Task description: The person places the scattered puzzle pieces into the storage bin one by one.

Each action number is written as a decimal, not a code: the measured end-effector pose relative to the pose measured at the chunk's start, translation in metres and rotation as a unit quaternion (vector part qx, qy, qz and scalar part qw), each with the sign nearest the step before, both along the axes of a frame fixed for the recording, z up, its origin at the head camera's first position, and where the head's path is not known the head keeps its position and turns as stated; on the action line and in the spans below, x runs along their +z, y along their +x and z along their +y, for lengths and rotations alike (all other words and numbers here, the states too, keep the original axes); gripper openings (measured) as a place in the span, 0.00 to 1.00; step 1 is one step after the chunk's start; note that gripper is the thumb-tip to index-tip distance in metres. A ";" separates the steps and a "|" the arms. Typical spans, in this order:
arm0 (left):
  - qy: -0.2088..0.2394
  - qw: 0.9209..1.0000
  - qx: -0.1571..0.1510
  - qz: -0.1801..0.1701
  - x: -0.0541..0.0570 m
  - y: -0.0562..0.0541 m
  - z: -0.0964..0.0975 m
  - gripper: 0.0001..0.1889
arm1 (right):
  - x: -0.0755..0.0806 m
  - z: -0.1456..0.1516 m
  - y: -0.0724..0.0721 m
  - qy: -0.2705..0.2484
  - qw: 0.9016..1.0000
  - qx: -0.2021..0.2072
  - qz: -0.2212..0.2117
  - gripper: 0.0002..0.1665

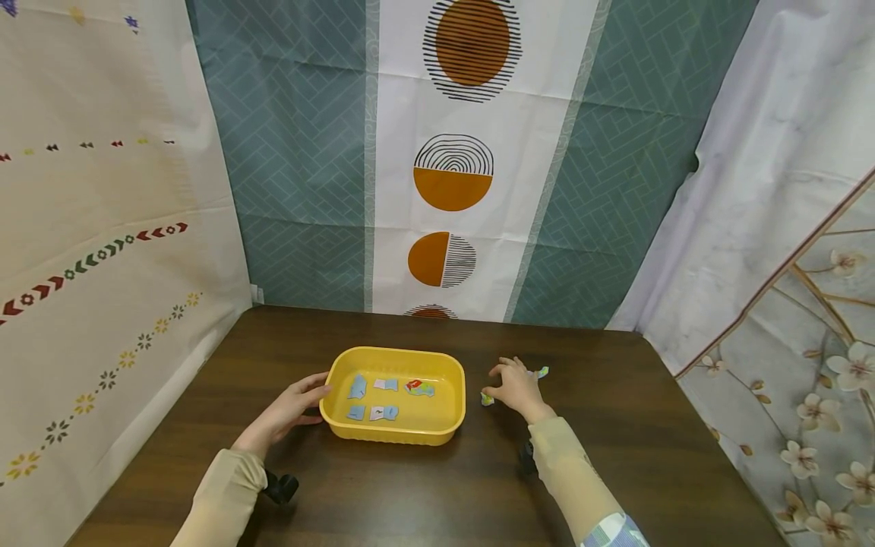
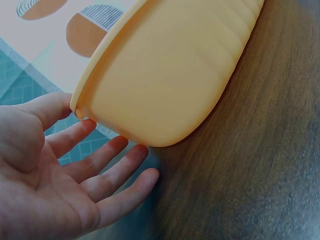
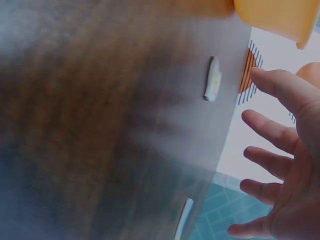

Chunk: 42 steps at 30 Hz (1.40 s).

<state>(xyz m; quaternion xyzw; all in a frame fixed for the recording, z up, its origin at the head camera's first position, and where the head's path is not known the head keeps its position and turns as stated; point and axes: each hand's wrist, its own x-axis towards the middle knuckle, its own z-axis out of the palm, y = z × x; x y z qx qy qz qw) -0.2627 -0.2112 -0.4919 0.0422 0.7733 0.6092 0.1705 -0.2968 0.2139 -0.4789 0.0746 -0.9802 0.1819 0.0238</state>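
Observation:
A yellow plastic tub stands on the dark wooden table and holds several small puzzle pieces. My left hand lies open against the tub's left end, thumb at the rim; in the left wrist view its straight fingers reach under the tub's wall. My right hand hovers open just right of the tub, fingers spread. One loose piece lies by its thumb side, another beyond its fingers. Nothing is held.
Patterned cloth walls stand close: a teal and white one behind the table, a cream one on the left, a floral one on the right. Bare tabletop lies in front of the tub and to the right.

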 end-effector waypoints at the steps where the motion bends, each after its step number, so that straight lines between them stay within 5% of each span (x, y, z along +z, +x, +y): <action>1: 0.001 1.000 0.000 0.000 0.000 0.000 0.000 0.32 | -0.002 0.000 0.000 -0.001 1.000 0.000 -0.003 0.22; 17: 0.001 1.000 -0.001 -0.003 0.002 0.001 0.000 0.32 | -0.020 0.001 0.006 -0.012 1.000 0.000 -0.026 0.22; 42: 0.010 1.000 -0.011 0.003 0.000 0.002 -0.001 0.35 | -0.018 -0.002 0.009 0.004 1.000 -0.001 -0.006 0.14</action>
